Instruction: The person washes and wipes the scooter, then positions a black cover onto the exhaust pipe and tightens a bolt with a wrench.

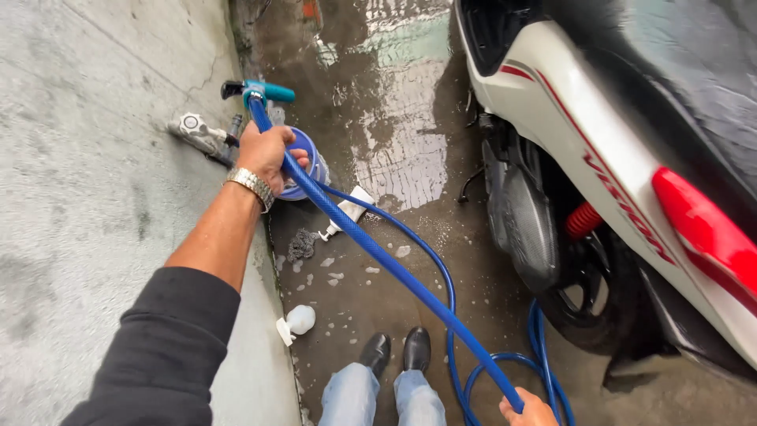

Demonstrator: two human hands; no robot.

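My left hand [268, 154], with a metal watch on the wrist, grips a blue hose [378, 256] just below its teal spray nozzle [256, 91], held up near a wall tap [197, 132]. My right hand [530, 412] at the bottom edge holds the same hose lower down; only its top shows. The hose runs diagonally between both hands, and more of it lies coiled on the wet floor [505, 367]. A blue bucket [306, 166] sits behind my left hand, partly hidden.
A white scooter with red trim [599, 158] stands at right, its rear wheel [583, 308] close to the hose coils. A grey concrete wall [87, 173] fills the left. A white bottle [300, 319], a sponge [301, 244] and foam patches lie on the wet ground near my black shoes [398, 351].
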